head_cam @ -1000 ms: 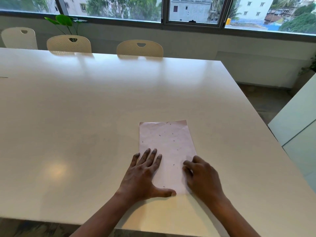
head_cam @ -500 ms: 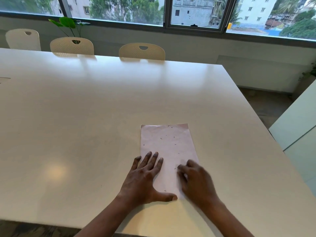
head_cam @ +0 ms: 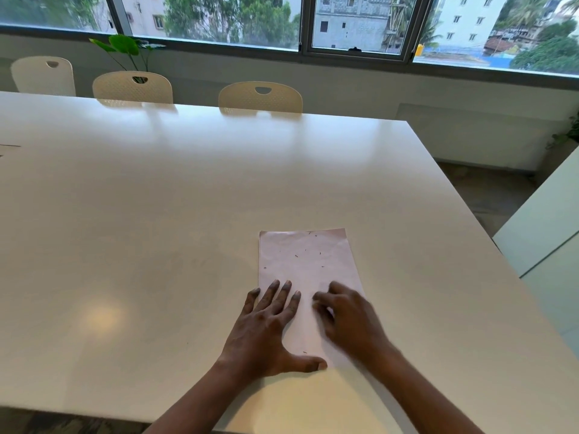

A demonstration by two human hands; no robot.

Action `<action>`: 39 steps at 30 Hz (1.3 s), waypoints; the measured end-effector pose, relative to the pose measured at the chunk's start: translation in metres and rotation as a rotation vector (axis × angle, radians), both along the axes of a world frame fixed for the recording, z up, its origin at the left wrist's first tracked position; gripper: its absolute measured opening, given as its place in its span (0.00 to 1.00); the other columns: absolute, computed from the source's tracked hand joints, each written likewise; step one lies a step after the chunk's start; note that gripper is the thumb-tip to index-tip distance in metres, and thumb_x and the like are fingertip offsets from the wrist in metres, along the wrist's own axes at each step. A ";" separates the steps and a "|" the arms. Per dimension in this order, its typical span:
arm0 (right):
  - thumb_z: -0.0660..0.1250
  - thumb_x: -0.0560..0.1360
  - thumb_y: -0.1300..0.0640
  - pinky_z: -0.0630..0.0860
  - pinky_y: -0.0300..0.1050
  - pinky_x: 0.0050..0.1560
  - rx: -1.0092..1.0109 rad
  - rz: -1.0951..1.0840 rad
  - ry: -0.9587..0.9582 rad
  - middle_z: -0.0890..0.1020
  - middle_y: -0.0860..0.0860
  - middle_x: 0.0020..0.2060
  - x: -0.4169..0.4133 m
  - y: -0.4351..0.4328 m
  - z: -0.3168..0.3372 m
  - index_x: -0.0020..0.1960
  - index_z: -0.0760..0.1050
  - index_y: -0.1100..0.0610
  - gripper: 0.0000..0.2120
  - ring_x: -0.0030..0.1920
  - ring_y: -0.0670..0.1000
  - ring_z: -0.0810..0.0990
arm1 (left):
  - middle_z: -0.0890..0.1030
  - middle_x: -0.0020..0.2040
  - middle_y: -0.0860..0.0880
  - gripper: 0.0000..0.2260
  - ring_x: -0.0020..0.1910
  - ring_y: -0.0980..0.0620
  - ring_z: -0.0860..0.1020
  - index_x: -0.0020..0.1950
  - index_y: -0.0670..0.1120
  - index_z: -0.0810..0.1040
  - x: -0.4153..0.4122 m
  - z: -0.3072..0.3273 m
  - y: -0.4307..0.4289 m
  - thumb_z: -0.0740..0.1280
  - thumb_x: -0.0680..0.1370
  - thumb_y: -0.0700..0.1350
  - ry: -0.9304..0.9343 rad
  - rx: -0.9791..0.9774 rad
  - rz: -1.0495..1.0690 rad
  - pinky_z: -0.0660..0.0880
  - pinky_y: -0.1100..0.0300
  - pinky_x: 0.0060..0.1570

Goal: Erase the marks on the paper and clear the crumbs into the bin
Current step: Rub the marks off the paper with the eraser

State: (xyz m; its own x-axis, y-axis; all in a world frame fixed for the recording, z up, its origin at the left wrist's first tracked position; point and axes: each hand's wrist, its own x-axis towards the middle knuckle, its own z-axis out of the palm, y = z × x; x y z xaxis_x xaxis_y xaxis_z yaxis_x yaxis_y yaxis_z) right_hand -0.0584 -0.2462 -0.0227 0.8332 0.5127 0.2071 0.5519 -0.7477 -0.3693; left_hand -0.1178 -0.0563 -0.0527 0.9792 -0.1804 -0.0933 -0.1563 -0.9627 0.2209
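Note:
A pale pink sheet of paper (head_cam: 305, 264) lies flat on the white table (head_cam: 156, 230), near the front edge. Small dark eraser crumbs (head_cam: 308, 253) are scattered over its far half. My left hand (head_cam: 269, 330) rests flat on the paper's near left part, fingers spread, thumb along the near edge. My right hand (head_cam: 347, 317) is on the paper's near right side, fingers curled down onto the sheet and blurred by motion. I cannot tell whether it holds anything under the fingers. No bin is in view.
Three cream chairs (head_cam: 260, 97) stand along the table's far side, with a green plant (head_cam: 125, 48) behind them under the windows. A pale cabinet (head_cam: 545, 233) stands to the right of the table, with bare floor between.
My right hand has slid leftward and farther up the paper, toward the middle of the sheet. My left hand has stayed pressed in place.

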 end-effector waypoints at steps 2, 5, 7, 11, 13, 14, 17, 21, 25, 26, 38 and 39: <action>0.64 0.78 0.54 0.76 0.46 0.34 -0.011 -0.162 -0.041 0.76 0.47 0.39 0.024 -0.012 0.000 0.45 0.81 0.51 0.08 0.36 0.52 0.80 | 0.38 0.84 0.53 0.61 0.82 0.53 0.33 0.85 0.52 0.44 0.000 0.000 0.000 0.53 0.63 0.87 0.001 -0.003 0.002 0.36 0.46 0.81; 0.65 0.76 0.57 0.76 0.47 0.33 -0.024 -0.299 -0.076 0.76 0.49 0.39 0.034 -0.017 0.001 0.44 0.80 0.54 0.05 0.36 0.57 0.80 | 0.39 0.84 0.53 0.61 0.82 0.54 0.34 0.85 0.52 0.45 0.000 0.001 0.000 0.53 0.63 0.88 -0.014 -0.008 0.011 0.37 0.46 0.81; 0.64 0.77 0.57 0.78 0.48 0.33 -0.035 -0.181 -0.077 0.75 0.50 0.40 0.018 -0.002 -0.002 0.44 0.79 0.55 0.06 0.34 0.55 0.80 | 0.39 0.84 0.53 0.61 0.82 0.54 0.33 0.85 0.52 0.45 0.000 0.000 0.000 0.54 0.63 0.87 -0.010 -0.006 0.009 0.36 0.46 0.81; 0.64 0.79 0.55 0.75 0.39 0.34 0.014 0.014 -0.002 0.76 0.48 0.40 0.010 0.008 0.002 0.49 0.82 0.54 0.08 0.34 0.47 0.77 | 0.38 0.84 0.53 0.60 0.82 0.53 0.33 0.85 0.52 0.44 0.000 0.000 0.000 0.53 0.64 0.87 -0.008 -0.002 -0.004 0.34 0.47 0.81; 0.67 0.78 0.56 0.75 0.38 0.35 0.069 -0.047 -0.016 0.79 0.48 0.40 0.029 0.002 0.008 0.49 0.84 0.54 0.07 0.34 0.46 0.78 | 0.38 0.84 0.53 0.61 0.82 0.53 0.33 0.85 0.52 0.44 0.000 0.000 0.001 0.53 0.64 0.87 -0.008 -0.008 0.000 0.35 0.47 0.81; 0.68 0.77 0.56 0.75 0.38 0.36 0.104 -0.101 -0.041 0.80 0.49 0.39 0.040 -0.003 0.010 0.49 0.84 0.54 0.06 0.34 0.45 0.78 | 0.38 0.84 0.53 0.61 0.82 0.53 0.33 0.85 0.52 0.44 0.000 -0.001 0.001 0.53 0.63 0.87 -0.010 -0.015 0.007 0.34 0.47 0.81; 0.69 0.76 0.56 0.76 0.42 0.36 0.153 -0.217 -0.080 0.80 0.49 0.36 0.071 -0.009 0.012 0.46 0.85 0.52 0.05 0.33 0.48 0.77 | 0.37 0.84 0.54 0.61 0.81 0.52 0.32 0.85 0.53 0.43 0.001 0.000 0.001 0.52 0.63 0.88 -0.004 -0.003 0.003 0.32 0.48 0.80; 0.67 0.76 0.55 0.77 0.45 0.36 0.020 -0.141 -0.030 0.79 0.49 0.38 0.081 0.003 0.003 0.44 0.84 0.52 0.08 0.37 0.52 0.80 | 0.37 0.83 0.54 0.61 0.81 0.53 0.33 0.85 0.53 0.43 0.000 0.001 0.001 0.53 0.63 0.88 -0.007 -0.015 0.006 0.33 0.47 0.80; 0.63 0.77 0.56 0.69 0.42 0.36 -0.030 -0.265 -0.022 0.77 0.50 0.40 0.103 0.005 0.002 0.42 0.82 0.54 0.10 0.40 0.57 0.80 | 0.37 0.83 0.54 0.61 0.81 0.54 0.31 0.85 0.53 0.43 0.000 0.001 0.001 0.53 0.63 0.88 -0.004 -0.010 -0.001 0.31 0.49 0.79; 0.63 0.76 0.57 0.68 0.42 0.37 -0.013 -0.317 -0.017 0.77 0.51 0.41 0.109 0.005 0.003 0.41 0.82 0.55 0.10 0.40 0.58 0.80 | 0.37 0.83 0.54 0.61 0.81 0.54 0.31 0.85 0.52 0.43 0.000 0.001 0.001 0.53 0.63 0.88 -0.005 -0.009 -0.002 0.31 0.49 0.79; 0.67 0.75 0.58 0.72 0.42 0.37 0.080 -0.252 -0.024 0.79 0.50 0.39 0.108 0.002 0.001 0.43 0.84 0.52 0.07 0.40 0.56 0.81 | 0.38 0.84 0.54 0.61 0.82 0.53 0.33 0.85 0.52 0.44 0.000 0.004 0.001 0.54 0.63 0.87 -0.012 -0.027 0.006 0.33 0.47 0.80; 0.69 0.75 0.59 0.72 0.41 0.38 0.136 -0.234 -0.033 0.80 0.50 0.38 0.109 0.000 0.005 0.43 0.84 0.53 0.06 0.38 0.55 0.81 | 0.37 0.84 0.54 0.61 0.82 0.53 0.33 0.85 0.52 0.44 0.000 0.005 0.002 0.54 0.63 0.87 -0.005 -0.028 0.007 0.33 0.47 0.80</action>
